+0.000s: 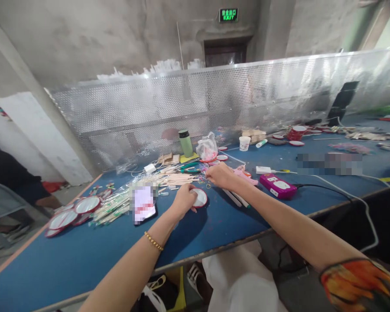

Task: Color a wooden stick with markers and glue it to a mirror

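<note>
My left hand (184, 200) grips a small round disc (200, 197) by its left edge, just above the blue table (214, 232). The disc has a white face and a red rim. To its upper right, my right hand (221, 175) is closed, with its fingertips pointing down at a scatter of small coloured loops (203, 170). Whatever the right fingers pinch, if anything, is hidden. Thin sticks (232, 197) lie under the right wrist, and a pink item (248, 178) rests beside it. Green-handled pliers (190, 166) lie behind the hands.
A phone (143, 203) lies left of my hands, by bundled green-tipped sticks (112, 208) and more red-rimmed discs (63, 219). A green bottle (185, 144), a clear plastic bag (207, 147) and a paper cup (245, 143) stand behind. A purple corded device (277, 186) sits right.
</note>
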Demonstrator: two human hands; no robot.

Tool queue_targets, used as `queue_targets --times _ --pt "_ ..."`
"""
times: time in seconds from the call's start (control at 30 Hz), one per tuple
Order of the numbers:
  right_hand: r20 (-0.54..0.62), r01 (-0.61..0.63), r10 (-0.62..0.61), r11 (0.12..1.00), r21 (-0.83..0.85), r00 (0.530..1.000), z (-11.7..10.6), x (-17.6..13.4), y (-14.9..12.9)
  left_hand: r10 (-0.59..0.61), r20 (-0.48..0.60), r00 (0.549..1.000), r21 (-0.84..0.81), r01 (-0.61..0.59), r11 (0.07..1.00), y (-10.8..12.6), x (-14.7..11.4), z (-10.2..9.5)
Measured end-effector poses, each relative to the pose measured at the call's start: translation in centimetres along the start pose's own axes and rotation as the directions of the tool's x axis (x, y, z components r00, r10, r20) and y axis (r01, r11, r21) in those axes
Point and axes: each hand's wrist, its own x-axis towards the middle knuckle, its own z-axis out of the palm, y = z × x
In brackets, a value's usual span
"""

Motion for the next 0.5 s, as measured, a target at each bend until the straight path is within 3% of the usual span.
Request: queue_targets --times 0.2,0.5 --pt "0.149 0.056 -0.037 0.991 -0.122 0.988 3.0 1.7 0.3 0.025 0.048 0.999 0.093 -0.029 0.995 -0.1 0.2 -0.6" --pt "0.0 0.103 -0.103 0.994 -0.044 0.995 4.1 1.2 -0.1 0.046 0.092 0.995 0.067 -0.052 0.996 0.4 0.1 -0.6"
